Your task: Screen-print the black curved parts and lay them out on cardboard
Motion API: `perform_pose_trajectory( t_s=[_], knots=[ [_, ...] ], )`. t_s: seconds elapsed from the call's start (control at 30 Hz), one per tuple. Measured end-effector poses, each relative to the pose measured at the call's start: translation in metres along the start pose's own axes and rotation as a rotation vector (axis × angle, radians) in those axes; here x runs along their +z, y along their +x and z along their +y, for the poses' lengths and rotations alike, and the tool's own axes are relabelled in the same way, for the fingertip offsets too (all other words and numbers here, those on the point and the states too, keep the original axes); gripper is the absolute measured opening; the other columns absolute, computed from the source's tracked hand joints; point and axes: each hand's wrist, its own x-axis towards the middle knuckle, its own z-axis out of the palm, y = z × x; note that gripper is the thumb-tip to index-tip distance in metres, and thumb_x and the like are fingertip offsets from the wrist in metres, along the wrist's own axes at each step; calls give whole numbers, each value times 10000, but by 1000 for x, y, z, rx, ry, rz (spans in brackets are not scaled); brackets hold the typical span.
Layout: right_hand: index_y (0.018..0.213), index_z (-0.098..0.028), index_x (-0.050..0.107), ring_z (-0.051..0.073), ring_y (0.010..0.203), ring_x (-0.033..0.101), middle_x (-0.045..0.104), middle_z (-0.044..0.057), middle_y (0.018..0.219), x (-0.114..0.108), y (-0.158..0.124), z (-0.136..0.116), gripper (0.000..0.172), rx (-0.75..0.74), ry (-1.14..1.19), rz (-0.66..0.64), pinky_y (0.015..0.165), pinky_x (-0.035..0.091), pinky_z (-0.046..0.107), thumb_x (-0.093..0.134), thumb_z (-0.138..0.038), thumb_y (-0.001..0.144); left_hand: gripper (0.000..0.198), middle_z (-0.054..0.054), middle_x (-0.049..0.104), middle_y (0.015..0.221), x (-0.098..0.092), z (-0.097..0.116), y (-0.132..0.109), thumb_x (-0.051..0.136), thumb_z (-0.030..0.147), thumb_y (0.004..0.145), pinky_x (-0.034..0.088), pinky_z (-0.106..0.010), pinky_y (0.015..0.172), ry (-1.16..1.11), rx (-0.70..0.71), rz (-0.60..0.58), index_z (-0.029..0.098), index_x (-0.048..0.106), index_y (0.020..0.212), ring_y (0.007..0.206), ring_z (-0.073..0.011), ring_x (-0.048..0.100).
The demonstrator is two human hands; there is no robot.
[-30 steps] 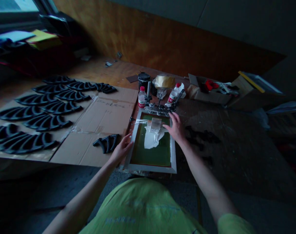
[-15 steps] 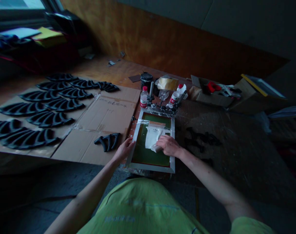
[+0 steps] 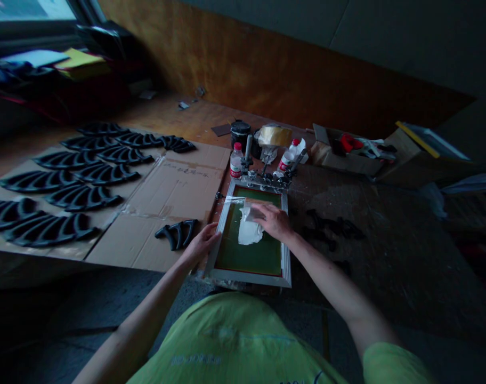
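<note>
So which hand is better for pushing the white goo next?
Probably the right hand: it's above the green screen, seemingly holding a flat tool right at the white goo. The left hand is off at the frame's left side.

Overall dim with a cool cast; the window at upper left is the brightest area, and light falls off rightward, where dark pieces nearly merge with the shadowed table. Faint sheen along the black fans; white paste stands out near centre. Wide-angle stretch and smearing toward the edges; shirt print too soft to read.
</note>
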Motion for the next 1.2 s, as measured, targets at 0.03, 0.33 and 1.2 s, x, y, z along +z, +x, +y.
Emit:
perform_pose_trajectory(
  t_s=[0.03,0.33,1.2],
  knots=[
    [1293,-293,566,190,917,625,697,37,1048,-8,13,5,497,41,3,43,796,475,294,708,-298,817,764,-45,712,864,-2,11,-5,677,580,699,468,-247,542,-16,-9,-12,198,505,1338,698,-194,653],
    [991,-34,672,119,669,597,706,49,783,-34,-28,91,410,445,69,344,665,496,218,403,-341,951,515,-24,674,784,2,125,-12,511,661,813,479,-239,559,-361,321,135,197,639,994,642,-143,627],
    [1171,-107,567,312,1103,561,618,199,1138,40,-155,127,407,749,-160,81,947,446,436,541,-124,765,486,-120,690,717,-87,-39,-13,318,527,873,535,-367,627,85,-269,498,127,574,977,707,-270,711]
  ],
)
